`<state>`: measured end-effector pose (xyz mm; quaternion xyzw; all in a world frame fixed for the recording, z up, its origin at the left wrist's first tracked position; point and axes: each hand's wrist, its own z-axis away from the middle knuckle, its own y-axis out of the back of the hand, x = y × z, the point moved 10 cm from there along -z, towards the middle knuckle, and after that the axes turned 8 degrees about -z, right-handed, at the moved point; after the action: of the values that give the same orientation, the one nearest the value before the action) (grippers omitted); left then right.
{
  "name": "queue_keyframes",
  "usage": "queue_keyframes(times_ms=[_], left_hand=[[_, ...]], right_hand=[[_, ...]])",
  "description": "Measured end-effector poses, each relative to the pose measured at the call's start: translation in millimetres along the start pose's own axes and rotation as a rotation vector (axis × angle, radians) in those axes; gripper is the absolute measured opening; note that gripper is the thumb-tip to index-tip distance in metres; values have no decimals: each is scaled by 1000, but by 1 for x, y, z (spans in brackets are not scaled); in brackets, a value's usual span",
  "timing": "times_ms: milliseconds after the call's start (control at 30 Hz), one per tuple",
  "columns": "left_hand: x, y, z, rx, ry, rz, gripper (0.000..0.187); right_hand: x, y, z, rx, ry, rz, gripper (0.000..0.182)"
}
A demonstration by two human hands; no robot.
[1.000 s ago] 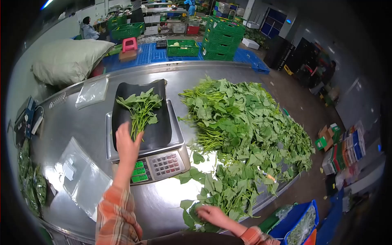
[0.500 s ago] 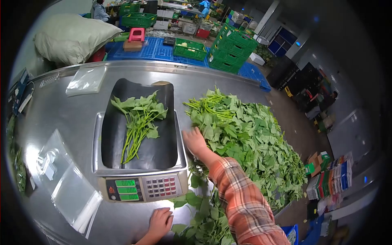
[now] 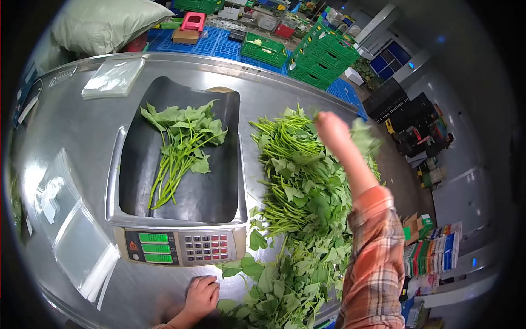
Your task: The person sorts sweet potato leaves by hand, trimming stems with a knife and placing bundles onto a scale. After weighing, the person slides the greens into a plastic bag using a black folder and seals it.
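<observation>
A bunch of sweet potato greens [image 3: 183, 142] lies on the black tray [image 3: 137, 181] of a digital scale [image 3: 211, 247], leaves at the far end and stems toward me. To the right spreads a large heap of the same greens [image 3: 307, 219]. Over the heap's far side, my right hand [image 3: 333, 131] is closed and smeared by motion. Blurred leaves beside its wrist seem to belong to a sprig it grips; the fingers partly hide the stems. My left hand [image 3: 201, 296] rests on the metal table in front of the scale, fingers curled, nothing visible in them.
Clear plastic bags [image 3: 82, 241] lie left of the scale, with another stack of bags [image 3: 114, 78] farther back. Beyond the metal table [image 3: 263, 93] are stacked green crates [image 3: 323, 55], a pink stool [image 3: 193, 21] and a large white sack [image 3: 107, 24].
My right hand has moved from beside the scale to the far side of the heap. The camera view has shifted; the bunch stays on the scale and my left hand stays near its front.
</observation>
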<state>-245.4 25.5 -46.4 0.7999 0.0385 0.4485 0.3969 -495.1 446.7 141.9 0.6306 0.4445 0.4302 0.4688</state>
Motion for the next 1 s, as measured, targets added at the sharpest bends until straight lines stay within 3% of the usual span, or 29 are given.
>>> queue_keyframes(times_ms=[33, 67, 133, 167, 300, 433, 533, 633, 667, 700, 833, 900, 1000], left_hand=[[0, -1, 0, -6, 2, -7, 16], [0, -1, -1, -12, 3, -16, 16], [0, -1, -1, -11, 3, -19, 16], [0, -1, -1, -5, 1, -14, 16], [2, -1, -4, -19, -21, -45, 18], [2, 3, -6, -3, -12, -18, 17], [0, 3, -4, 24, -2, 12, 17], [0, 5, -4, 24, -10, -7, 16], [-1, 4, -3, 14, -6, -20, 16], [-1, 3, -3, 5, -2, -28, 16], [-2, 1, -1, 22, 11, -17, 16], [-3, 2, 0, 54, 11, -1, 15], [0, 2, -1, 42, -7, -8, 19]], right_hand=[[-6, -27, 4, -34, 1, -47, 25], [-63, -4, 28, -184, 26, -59, 43], [-71, -68, 26, -329, 30, -128, 96], [-80, -85, 32, -373, 57, 0, 107], [-53, -111, 21, -486, -133, -191, 113], [-77, -92, 19, -628, -127, -141, 91], [-56, -119, 15, -460, -100, 42, 70], [-31, -115, 17, -451, -168, -41, 53], [-5, -87, 23, -180, -204, -566, 41], [4, -62, 42, -229, -451, -988, 52], [78, -34, 62, -66, -406, -1420, 36], [99, -39, 74, -29, -491, -1379, 35], [82, -38, 57, -4, -409, -1205, 31]])
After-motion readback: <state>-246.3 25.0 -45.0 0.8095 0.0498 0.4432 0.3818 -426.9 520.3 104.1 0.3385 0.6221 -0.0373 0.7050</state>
